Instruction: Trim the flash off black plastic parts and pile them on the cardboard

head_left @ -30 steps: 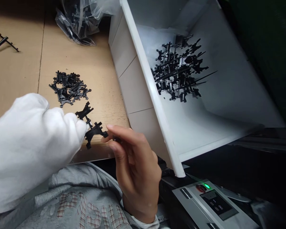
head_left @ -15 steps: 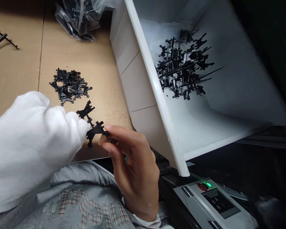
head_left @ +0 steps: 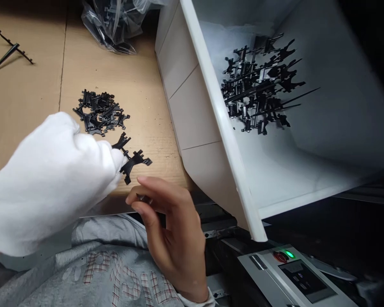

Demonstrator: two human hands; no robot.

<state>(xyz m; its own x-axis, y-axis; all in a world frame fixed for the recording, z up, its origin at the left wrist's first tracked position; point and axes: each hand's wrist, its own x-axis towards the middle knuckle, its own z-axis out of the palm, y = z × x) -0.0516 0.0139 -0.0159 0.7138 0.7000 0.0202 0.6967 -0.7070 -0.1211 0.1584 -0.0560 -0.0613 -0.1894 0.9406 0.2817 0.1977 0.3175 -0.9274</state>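
My left hand (head_left: 60, 166), in a white glove, is closed around a stem that joins black X-shaped plastic parts (head_left: 135, 163); two of them stick out past the fingertips. Just below and to the right, my bare right hand (head_left: 173, 226) is apart from them. Its thumb and fingers are bent around a small dark pointed thing (head_left: 144, 198), mostly hidden, whose kind I cannot make out. Beyond the glove, a pile of loose black plastic parts (head_left: 100, 111) lies on the cardboard-coloured tabletop (head_left: 147, 98).
To the right, a tilted white bin (head_left: 294, 179) holds a heap of black plastic pieces (head_left: 259, 85). A clear plastic bag (head_left: 115, 30) lies at the back. One thin branched black piece (head_left: 13, 50) rests far left. A control panel (head_left: 301, 277) with a green light is lower right.
My right hand has come away from the black X-shaped part and moved slightly down. The left hand still holds the joined parts. The whole view has shifted a little.
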